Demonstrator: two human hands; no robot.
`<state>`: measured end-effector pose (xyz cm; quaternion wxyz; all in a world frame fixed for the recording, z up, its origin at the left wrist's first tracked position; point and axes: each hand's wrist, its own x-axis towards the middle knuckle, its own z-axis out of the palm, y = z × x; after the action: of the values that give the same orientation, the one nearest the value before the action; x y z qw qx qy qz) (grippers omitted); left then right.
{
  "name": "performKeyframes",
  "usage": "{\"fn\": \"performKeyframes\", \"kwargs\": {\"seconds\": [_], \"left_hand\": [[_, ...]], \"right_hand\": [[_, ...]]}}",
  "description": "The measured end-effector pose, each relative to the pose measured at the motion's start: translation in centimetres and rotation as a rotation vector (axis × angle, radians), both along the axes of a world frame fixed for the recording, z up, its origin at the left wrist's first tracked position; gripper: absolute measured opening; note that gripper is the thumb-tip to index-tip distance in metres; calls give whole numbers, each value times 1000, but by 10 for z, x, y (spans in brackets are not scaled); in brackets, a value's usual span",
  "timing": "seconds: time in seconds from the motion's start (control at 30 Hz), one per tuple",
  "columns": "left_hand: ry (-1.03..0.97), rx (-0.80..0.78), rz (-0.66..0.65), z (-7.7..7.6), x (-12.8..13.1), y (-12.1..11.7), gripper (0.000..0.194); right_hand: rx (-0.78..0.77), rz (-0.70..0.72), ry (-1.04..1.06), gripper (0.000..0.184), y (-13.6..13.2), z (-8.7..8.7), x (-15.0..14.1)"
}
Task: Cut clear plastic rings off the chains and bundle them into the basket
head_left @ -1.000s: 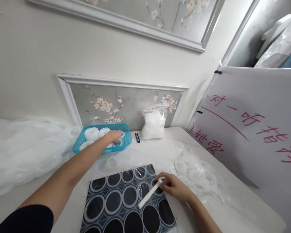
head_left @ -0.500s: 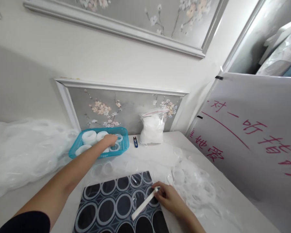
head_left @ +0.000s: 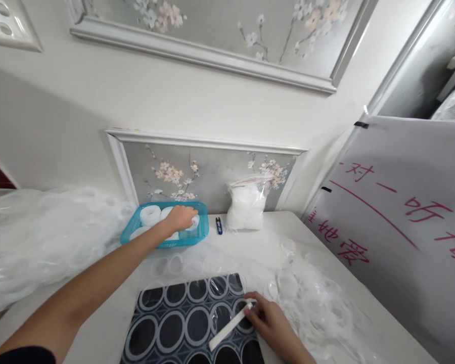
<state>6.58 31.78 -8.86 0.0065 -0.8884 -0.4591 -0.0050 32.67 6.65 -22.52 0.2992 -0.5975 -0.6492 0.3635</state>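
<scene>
Over at the far left of the worktop [head_left: 282, 225], the left hand [head_left: 180, 218] is sitting above the right part of a blue basket [head_left: 185, 243], its fingers bending down by a pale round piece [head_left: 194, 222]. The fingertips are hiding from us, so I cannot tell whether that grip is pinching anything or just touching. White rolls [head_left: 150, 215] are filling the basket's left part, and the forearm is crossing over its near rim.

Down at the near side, the right hand [head_left: 267, 321] is holding the white strip [head_left: 227, 332], its grip pinching the far right end between thumb and fingers! The strip is slanting toward the near left, lying over a dark patterned mat [head_left: 169, 331] whose pale ovals are running in rows.

Just right of the basket, small blue-handled snips [head_left: 219, 226] are lying flat, and right beside them a clear bag [head_left: 246, 207] of white filling is standing against the floral panel [head_left: 207, 174]. Clear rings [head_left: 314, 298] are spreading in a loose heap to the right of the mat, while a big translucent bundle [head_left: 53, 237] is bulging on the far left. Farther right, a white board [head_left: 420, 263] is showing red handwriting.
</scene>
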Motion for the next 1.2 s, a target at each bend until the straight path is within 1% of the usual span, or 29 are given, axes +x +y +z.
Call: {"fn": "performKeyframes", "kwargs": {"seconds": [0.1, 0.17, 0.2, 0.23, 0.3, 0.37, 0.4, 0.47, 0.53, 0.63, 0.7, 0.77, 0.83, 0.9, 0.97, 1.03, 1.1, 1.13, 1.2], "left_hand": [[-60, 168, -49, 17, -10, -32, 17], [-164, 266, -108, 24, -16, -58, 20], [-268, 324, -179, 26, -19, -71, 19], [-372, 364, -261, 27, -20, -85, 19], [-517, 382, -426, 29, -22, -113, 17], [-541, 340, -538, 30, -22, -139, 15], [-530, 321, -580, 31, -22, -151, 13], [-502, 308, -633, 33, -24, -171, 12], [-483, 319, -644, 36, -27, -186, 13], [-464, 349, -630, 38, -33, -198, 19], [-440, 374, -620, 35, -37, -201, 21], [-426, 393, -613, 31, -40, -202, 20], [-419, 400, -629, 26, -42, -201, 20], [-414, 389, -662, 22, -43, -200, 19], [-396, 344, -700, 22, -45, -200, 23], [-362, 244, -735, 24, -47, -200, 26], [-306, 129, -754, 29, -48, -202, 31], [-282, 95, -753, 31, -48, -203, 34], [-252, 87, -749, 33, -48, -206, 39]], "right_hand": [[51, -108, 126, 45, 0, 5, -7], [106, -166, 192, 47, -2, 17, -15], [144, -167, 217, 48, -4, 27, -21], [183, -140, 240, 49, -6, 39, -27], [251, -46, 292, 55, -10, 65, -40], [260, 57, 352, 63, -14, 89, -56], [249, 103, 382, 65, -15, 98, -64], [220, 175, 437, 62, -17, 109, -81], [202, 209, 499, 57, -17, 111, -97], [164, 149, 681, 54, -16, 103, -115], [128, 107, 805, 58, -14, 98, -122], [102, 113, 845, 65, -13, 96, -124], [87, 137, 805, 65, -12, 97, -124], [66, 165, 736, 52, -11, 99, -124], [26, 197, 688, 39, -10, 100, -123], [-10, 215, 657, 34, -8, 99, -121], [-8, 209, 604, 32, -8, 99, -119], [14, 198, 565, 32, -8, 99, -118], [80, 172, 487, 32, -10, 98, -116]]}}
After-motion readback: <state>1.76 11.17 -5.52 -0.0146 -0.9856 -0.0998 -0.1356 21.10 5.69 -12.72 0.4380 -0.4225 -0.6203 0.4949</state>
